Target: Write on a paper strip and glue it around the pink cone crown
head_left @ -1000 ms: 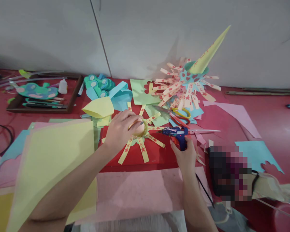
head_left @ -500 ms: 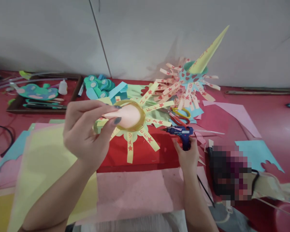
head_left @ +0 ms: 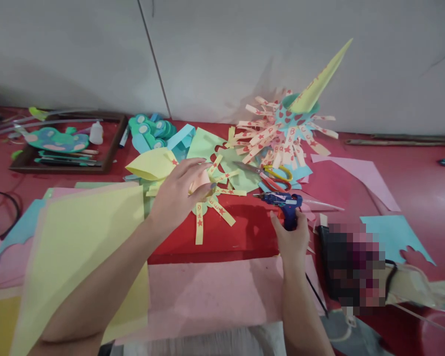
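My left hand (head_left: 180, 193) is curled over a paper craft, its fingers and thumb around a pale pink paper piece (head_left: 199, 182). Yellow paper strips (head_left: 222, 211) with red letters and stars fan out from that craft, low over the red table. The hand covers much of its left side. My right hand (head_left: 292, 232) grips a blue glue gun (head_left: 282, 199), its nozzle pointing left toward the craft. Just behind the glue gun lie scissors (head_left: 276, 177) with yellow and red handles. A rolled yellow paper (head_left: 150, 165) rests beyond my left hand.
A finished-looking paper craft with a tall yellow cone (head_left: 321, 81) stands by the wall. At the left is a brown tray (head_left: 116, 143) with a glue bottle (head_left: 96, 133). Yellow sheets (head_left: 85, 247) and pink paper (head_left: 215, 291) cover the front. Blue paper (head_left: 396, 235) lies right.
My left hand has moved forward and down with the paper craft, away from the camera. My right hand has shifted slightly right with the glue gun.
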Tool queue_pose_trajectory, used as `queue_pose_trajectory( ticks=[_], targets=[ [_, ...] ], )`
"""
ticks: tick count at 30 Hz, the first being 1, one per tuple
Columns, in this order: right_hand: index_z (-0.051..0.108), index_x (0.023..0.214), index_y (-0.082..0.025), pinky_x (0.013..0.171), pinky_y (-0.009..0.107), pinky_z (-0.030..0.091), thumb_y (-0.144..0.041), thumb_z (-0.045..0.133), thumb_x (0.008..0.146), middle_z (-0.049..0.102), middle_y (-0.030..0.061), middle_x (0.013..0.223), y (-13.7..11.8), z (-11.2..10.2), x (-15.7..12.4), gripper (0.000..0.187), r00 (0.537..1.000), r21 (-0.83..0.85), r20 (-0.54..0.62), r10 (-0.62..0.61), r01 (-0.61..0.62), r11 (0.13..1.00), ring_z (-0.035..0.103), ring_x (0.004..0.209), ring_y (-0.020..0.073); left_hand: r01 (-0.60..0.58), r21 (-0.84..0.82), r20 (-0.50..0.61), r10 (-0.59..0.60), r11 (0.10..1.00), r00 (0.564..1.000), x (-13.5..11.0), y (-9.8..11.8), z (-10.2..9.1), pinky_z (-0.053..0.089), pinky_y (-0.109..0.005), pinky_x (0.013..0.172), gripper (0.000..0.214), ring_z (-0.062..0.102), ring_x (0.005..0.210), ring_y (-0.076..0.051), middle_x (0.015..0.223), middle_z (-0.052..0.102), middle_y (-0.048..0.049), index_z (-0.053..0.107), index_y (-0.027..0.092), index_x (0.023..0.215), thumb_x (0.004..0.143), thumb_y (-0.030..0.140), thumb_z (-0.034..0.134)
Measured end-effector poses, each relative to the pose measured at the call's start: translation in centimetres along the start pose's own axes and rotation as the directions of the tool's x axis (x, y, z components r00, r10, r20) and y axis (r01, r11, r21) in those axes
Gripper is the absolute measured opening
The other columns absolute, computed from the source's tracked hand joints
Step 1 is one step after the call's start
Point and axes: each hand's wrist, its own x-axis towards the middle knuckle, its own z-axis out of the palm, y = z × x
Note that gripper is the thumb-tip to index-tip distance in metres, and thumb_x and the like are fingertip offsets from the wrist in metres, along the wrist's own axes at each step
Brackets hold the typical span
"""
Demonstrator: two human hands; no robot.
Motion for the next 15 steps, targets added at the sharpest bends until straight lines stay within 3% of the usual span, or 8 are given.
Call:
queue_pose_trajectory(
  ticks=[3, 7, 11, 15],
  targets=[
    [0.055, 0.105, -0.015, 0.077, 0.033, 0.043, -0.056, 0.064, 0.06, 0.06, 0.007, 0.09, 0.03, -0.03, 0.02, 0.062, 1.0, -0.019, 0.004, -0.014, 0.014, 1.0, 0.053, 0.079, 0.0201, 0.068, -0.037, 0.091, -0.065, 0.997, 0.994, 0.28, -0.29, -0.28, 0.045, -0.033, 0.093, 0.031, 0.053, 0.112, -0.018, 0.123, 0.057, -0.0038, 0.054, 0.024, 0.118, 0.089, 0.025, 0.045],
    [0.056, 0.104, -0.015, 0.077, 0.033, 0.042, -0.054, 0.064, 0.06, 0.06, 0.0068, 0.09, -0.26, -0.12, -0.04, 0.06, 1.0, -0.036, 0.004, -0.017, 0.018, 0.999, 0.052, 0.08, 0.0203, 0.093, -0.047, 0.092, -0.088, 0.995, 0.992, 0.32, -0.52, -0.76, 0.047, -0.028, 0.088, 0.03, 0.058, 0.104, -0.015, 0.119, 0.061, -0.0022, 0.058, 0.024, 0.113, 0.089, 0.022, 0.041],
    [0.057, 0.103, -0.015, 0.076, 0.033, 0.042, -0.053, 0.064, 0.06, 0.059, 0.0056, 0.086, -0.55, -0.24, -0.08, 0.057, 1.0, -0.029, 0.012, -0.017, 0.017, 0.999, 0.052, 0.078, 0.0197, 0.03, -0.077, -0.023, -0.032, 0.997, 0.999, 0.23, -0.91, -0.69, 0.048, -0.024, 0.086, 0.026, 0.062, 0.096, -0.013, 0.105, 0.068, 0.0007, 0.065, 0.025, 0.102, 0.089, 0.021, 0.043],
    [0.057, 0.1, -0.015, 0.076, 0.033, 0.042, -0.054, 0.063, 0.06, 0.059, 0.0056, 0.086, -0.53, -0.23, -0.06, 0.056, 1.0, -0.024, -0.002, -0.028, 0.028, 0.999, 0.052, 0.078, 0.0196, 0.071, -0.016, -0.197, -0.073, 0.997, 0.978, 0.01, -0.93, -0.89, 0.05, -0.026, 0.083, 0.025, 0.064, 0.089, -0.013, 0.099, 0.069, 0.0024, 0.062, 0.03, 0.109, 0.088, 0.029, 0.049]
  ],
)
